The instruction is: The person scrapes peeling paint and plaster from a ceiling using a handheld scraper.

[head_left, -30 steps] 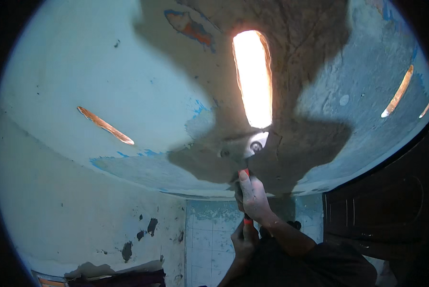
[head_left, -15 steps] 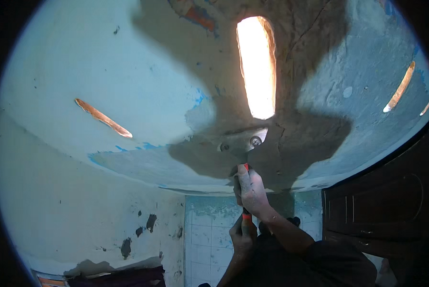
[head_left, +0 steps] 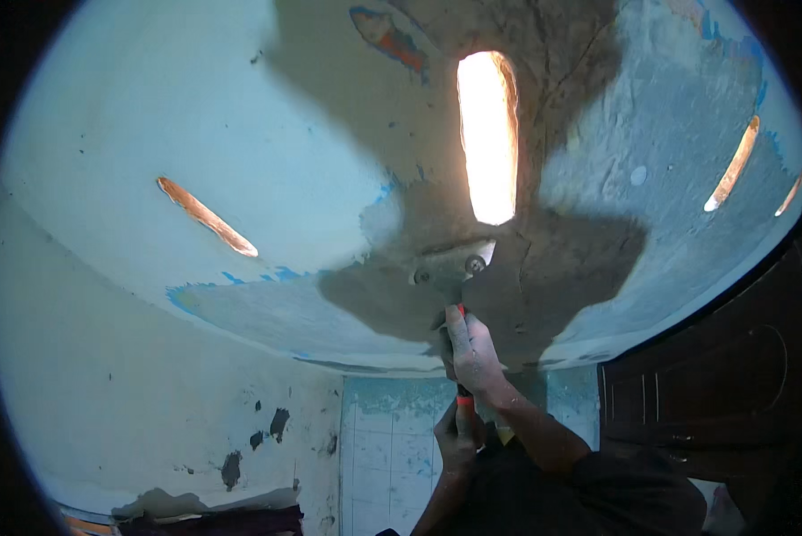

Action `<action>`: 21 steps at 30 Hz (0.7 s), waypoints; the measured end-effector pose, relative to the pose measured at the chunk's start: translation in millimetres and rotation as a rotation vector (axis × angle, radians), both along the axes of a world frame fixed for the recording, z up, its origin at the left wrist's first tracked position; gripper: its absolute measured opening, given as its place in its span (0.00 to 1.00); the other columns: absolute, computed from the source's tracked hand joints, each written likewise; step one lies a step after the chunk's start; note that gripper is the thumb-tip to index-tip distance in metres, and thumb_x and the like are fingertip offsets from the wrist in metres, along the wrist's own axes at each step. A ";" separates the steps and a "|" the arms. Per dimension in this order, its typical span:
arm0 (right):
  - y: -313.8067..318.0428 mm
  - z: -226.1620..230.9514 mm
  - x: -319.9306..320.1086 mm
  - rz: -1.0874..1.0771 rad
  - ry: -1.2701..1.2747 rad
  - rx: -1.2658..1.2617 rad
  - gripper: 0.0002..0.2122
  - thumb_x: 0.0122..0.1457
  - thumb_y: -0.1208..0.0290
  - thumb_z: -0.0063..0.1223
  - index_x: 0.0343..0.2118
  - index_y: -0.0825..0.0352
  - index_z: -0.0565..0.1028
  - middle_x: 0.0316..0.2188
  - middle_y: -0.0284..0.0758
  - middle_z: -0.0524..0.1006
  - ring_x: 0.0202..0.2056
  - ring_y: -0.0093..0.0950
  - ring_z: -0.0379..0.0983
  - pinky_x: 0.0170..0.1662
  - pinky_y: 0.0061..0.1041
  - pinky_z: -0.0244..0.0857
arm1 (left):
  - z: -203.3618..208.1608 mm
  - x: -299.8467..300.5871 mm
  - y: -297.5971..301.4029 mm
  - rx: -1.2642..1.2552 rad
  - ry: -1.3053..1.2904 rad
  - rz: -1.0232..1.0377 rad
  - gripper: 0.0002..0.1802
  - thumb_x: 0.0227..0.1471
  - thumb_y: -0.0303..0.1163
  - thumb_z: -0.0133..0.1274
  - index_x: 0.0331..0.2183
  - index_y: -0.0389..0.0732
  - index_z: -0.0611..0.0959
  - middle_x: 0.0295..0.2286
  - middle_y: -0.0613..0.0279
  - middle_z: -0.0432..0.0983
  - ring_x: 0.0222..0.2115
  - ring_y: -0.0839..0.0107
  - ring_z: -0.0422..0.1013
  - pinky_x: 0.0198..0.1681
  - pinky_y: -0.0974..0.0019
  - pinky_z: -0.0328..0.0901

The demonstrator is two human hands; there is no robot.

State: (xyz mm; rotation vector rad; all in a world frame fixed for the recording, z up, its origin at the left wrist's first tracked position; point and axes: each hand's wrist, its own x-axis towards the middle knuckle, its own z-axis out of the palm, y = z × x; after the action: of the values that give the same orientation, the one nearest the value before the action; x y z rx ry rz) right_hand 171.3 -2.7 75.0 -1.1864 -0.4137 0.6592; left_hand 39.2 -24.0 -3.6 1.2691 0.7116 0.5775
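A long-handled scraper (head_left: 450,265) has its wide metal blade, with two screws, against a pale blue painted surface (head_left: 267,152), just below a bright elongated slot (head_left: 488,138). My right hand (head_left: 475,353) is wrapped round the upper part of its black and red handle, near the blade. Lower down, my left hand (head_left: 456,438) grips the same handle below a red band (head_left: 464,401). Both hands look dusty. A dark shadow (head_left: 562,259) lies over the surface around the blade, where bare grey patches show. The blade's exact edge contact is hard to make out.
Narrow glowing slots stand at left (head_left: 209,217) and right (head_left: 733,163). Dark brown cabinets (head_left: 696,384) line the right side. At lower left is a wall (head_left: 168,393) with dark chipped patches. White tiles (head_left: 387,456) show beyond my left arm; dark cloth (head_left: 222,522) hangs at the bottom left.
The view has shifted slightly, so the slots sit a little lower and closer together. Both hands keep their hold on the scraper, and the blade stays just below the bright slot.
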 end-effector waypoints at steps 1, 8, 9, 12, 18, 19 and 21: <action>-1.5 -2.1 0.3 0.000 0.001 -0.001 0.17 0.66 0.59 0.36 0.32 0.70 0.69 0.15 0.24 0.62 0.17 0.14 0.56 0.21 0.19 0.54 | 0.2 -0.6 1.0 -0.038 -0.036 -0.038 0.22 0.61 0.45 0.42 0.29 0.34 0.74 0.16 0.69 0.64 0.13 0.81 0.58 0.16 0.73 0.52; 2.1 1.3 -6.5 0.032 0.066 -0.026 0.18 0.66 0.55 0.36 0.32 0.67 0.68 0.14 0.23 0.59 0.14 0.13 0.53 0.17 0.18 0.49 | -3.6 -5.3 4.5 -0.021 -0.017 -0.017 0.26 0.60 0.51 0.39 0.23 0.39 0.69 0.13 0.70 0.61 0.10 0.80 0.56 0.12 0.72 0.49; 4.3 4.9 -5.9 0.059 0.110 -0.008 0.19 0.65 0.51 0.36 0.32 0.65 0.67 0.12 0.22 0.57 0.10 0.13 0.49 0.13 0.17 0.44 | -2.7 -4.2 6.3 -0.025 -0.032 -0.017 0.25 0.61 0.51 0.40 0.23 0.39 0.69 0.13 0.70 0.61 0.10 0.80 0.56 0.12 0.72 0.49; 11.6 -14.0 -0.9 -0.004 -0.076 -0.002 0.19 0.65 0.51 0.36 0.31 0.64 0.67 0.12 0.22 0.57 0.10 0.14 0.49 0.13 0.18 0.44 | 0.6 0.6 2.2 -0.036 -0.029 0.016 0.25 0.61 0.51 0.40 0.23 0.39 0.69 0.13 0.70 0.61 0.11 0.80 0.56 0.13 0.73 0.49; 10.8 1.9 1.6 0.076 -0.015 0.035 0.19 0.65 0.50 0.37 0.31 0.65 0.67 0.11 0.23 0.57 0.10 0.15 0.51 0.13 0.18 0.46 | 4.8 1.1 12.1 -0.059 -0.029 -0.004 0.20 0.62 0.44 0.40 0.28 0.37 0.73 0.16 0.69 0.64 0.14 0.81 0.60 0.16 0.73 0.53; 8.3 -10.3 0.3 0.085 0.051 -0.024 0.20 0.65 0.50 0.37 0.31 0.65 0.67 0.11 0.23 0.57 0.10 0.15 0.51 0.13 0.18 0.45 | -9.2 -4.7 3.2 -0.075 -0.003 0.014 0.20 0.62 0.43 0.41 0.28 0.37 0.72 0.16 0.70 0.64 0.15 0.81 0.60 0.16 0.73 0.53; 12.2 -9.3 -4.5 0.049 -0.004 0.000 0.20 0.65 0.50 0.36 0.30 0.66 0.66 0.11 0.23 0.57 0.09 0.15 0.50 0.12 0.19 0.45 | -20.1 -5.0 3.6 0.027 -0.061 0.068 0.20 0.62 0.44 0.41 0.27 0.37 0.72 0.15 0.70 0.64 0.14 0.81 0.59 0.16 0.73 0.53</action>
State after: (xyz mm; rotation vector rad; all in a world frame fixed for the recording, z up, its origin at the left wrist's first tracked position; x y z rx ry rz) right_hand 166.8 9.5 65.8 -1.1807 -0.4471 0.6993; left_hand 34.2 -20.4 -23.6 1.2504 0.7001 0.6811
